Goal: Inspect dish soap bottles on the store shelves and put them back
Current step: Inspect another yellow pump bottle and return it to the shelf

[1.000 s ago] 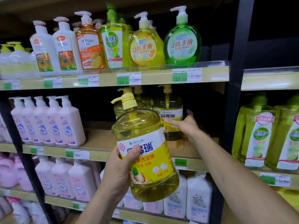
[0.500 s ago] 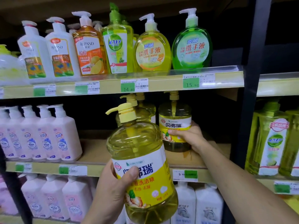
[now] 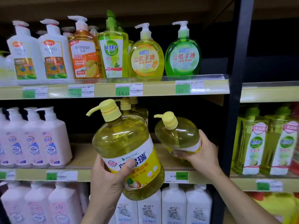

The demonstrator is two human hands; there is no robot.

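Bottle no. 2 (image 3: 177,136), upright on the mid shelf (image 3: 80,156) a sec ago, was now tipped left & lifted off it w/ right hand (image 3: 200,156) wrapped round its base, while left hand (image 3: 110,180) gripped the near dish soap bottle (image 3: 127,152), so both were out for inspection, neither put back.

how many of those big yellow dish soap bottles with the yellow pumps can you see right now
4. One in the left hand, bottle; one tilted in the right hand, bottle; two on the middle shelf behind, only pumps and showing. More may be hidden.
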